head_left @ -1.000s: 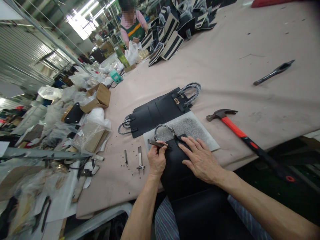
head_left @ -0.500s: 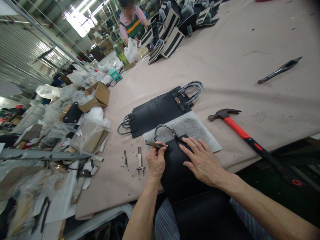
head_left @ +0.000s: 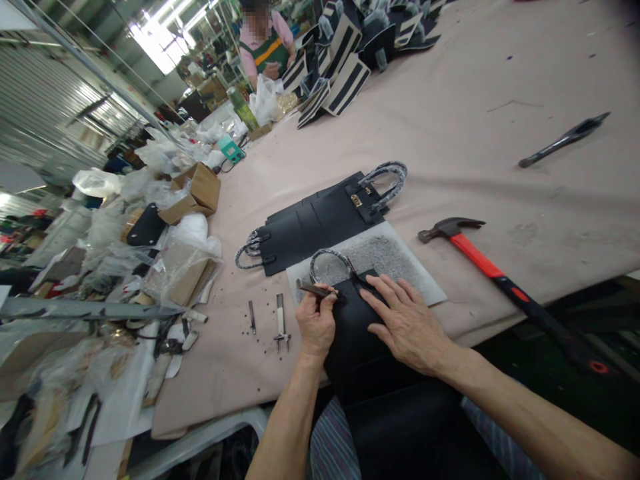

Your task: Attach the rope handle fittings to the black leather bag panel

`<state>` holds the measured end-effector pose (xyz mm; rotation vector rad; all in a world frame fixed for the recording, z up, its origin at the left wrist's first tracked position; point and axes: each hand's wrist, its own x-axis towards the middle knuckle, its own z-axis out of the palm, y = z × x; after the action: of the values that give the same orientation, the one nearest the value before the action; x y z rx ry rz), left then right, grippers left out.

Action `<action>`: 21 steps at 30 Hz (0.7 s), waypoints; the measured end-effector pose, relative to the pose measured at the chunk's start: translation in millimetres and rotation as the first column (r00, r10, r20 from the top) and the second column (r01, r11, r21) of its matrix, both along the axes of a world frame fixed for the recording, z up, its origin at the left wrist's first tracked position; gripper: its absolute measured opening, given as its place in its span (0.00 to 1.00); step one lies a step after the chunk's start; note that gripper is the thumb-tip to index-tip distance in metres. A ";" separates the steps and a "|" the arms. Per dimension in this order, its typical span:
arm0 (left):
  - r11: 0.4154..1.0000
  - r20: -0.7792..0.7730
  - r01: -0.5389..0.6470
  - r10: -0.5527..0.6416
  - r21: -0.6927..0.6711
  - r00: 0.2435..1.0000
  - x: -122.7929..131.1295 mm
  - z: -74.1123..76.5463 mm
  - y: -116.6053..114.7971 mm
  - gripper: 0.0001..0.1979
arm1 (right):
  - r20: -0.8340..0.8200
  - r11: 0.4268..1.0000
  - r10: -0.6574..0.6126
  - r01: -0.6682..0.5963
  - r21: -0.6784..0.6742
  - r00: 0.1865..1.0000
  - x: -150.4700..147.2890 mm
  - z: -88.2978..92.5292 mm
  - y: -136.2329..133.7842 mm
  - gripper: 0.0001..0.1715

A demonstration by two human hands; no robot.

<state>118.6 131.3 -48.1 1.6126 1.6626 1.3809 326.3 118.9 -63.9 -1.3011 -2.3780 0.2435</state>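
My left hand (head_left: 316,328) is closed around a metal punch (head_left: 307,287), a short steel rod whose tip meets a black leather bag panel (head_left: 353,327) near its top edge. The punch leans well over to the left. My right hand (head_left: 407,330) lies flat on the same panel with fingers spread, beside a handle tab. A plastic-wrapped handle (head_left: 323,253) loops up from the panel. Under its upper part is a speckled white board (head_left: 400,261). Behind the board lies another black bag piece (head_left: 315,227) with wrapped handles and gold hardware.
A claw hammer (head_left: 475,253) with a red and black handle lies to the right, its grip past the table edge. Left of my hands are a small steel rod (head_left: 252,317) and a two-pronged tool (head_left: 281,323). Farther off are a dark tool (head_left: 565,140), striped pieces (head_left: 345,83) and a co-worker (head_left: 267,47).
My left hand and the punch have shifted slightly right, and the punch's angle has changed a little. My right hand stays flat on the panel. The co-worker's hand has risen.
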 end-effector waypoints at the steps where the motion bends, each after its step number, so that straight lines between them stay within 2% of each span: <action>1: 1.000 -0.022 0.004 -0.003 0.013 1.000 0.6 0.1 -0.4 0.04 | 0.000 1.000 0.002 -0.002 0.001 1.000 0.0 -0.2 -0.1 0.32; 9: 0.990 -0.143 0.072 -0.054 0.124 0.988 2.5 -0.8 -3.4 0.05 | -0.012 1.000 0.012 -0.012 0.015 1.000 0.2 -0.4 0.2 0.31; 13: 0.995 -0.085 0.056 -0.049 0.085 0.995 2.0 0.5 -2.3 0.05 | -0.031 0.999 0.032 -0.031 0.022 0.999 1.6 0.2 -0.3 0.31; 17: 0.998 -0.074 0.052 -0.048 0.047 0.996 2.0 1.3 -1.5 0.04 | -0.122 0.997 0.072 -0.074 -0.011 0.990 15.3 9.2 3.4 0.28; 19: 0.998 -0.097 0.054 -0.050 0.038 0.994 1.8 1.3 -1.3 0.04 | -0.193 1.000 0.021 -0.025 -0.017 0.981 32.2 16.8 9.7 0.25; 21: 0.997 -0.120 0.064 -0.059 0.039 0.991 1.1 0.8 -0.9 0.04 | -0.229 0.995 -0.091 0.099 0.021 0.969 57.0 23.8 18.5 0.23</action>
<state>119.7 130.4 -47.4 1.7860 1.6452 1.3216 383.3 137.4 -40.2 -1.2935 -2.1141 0.3069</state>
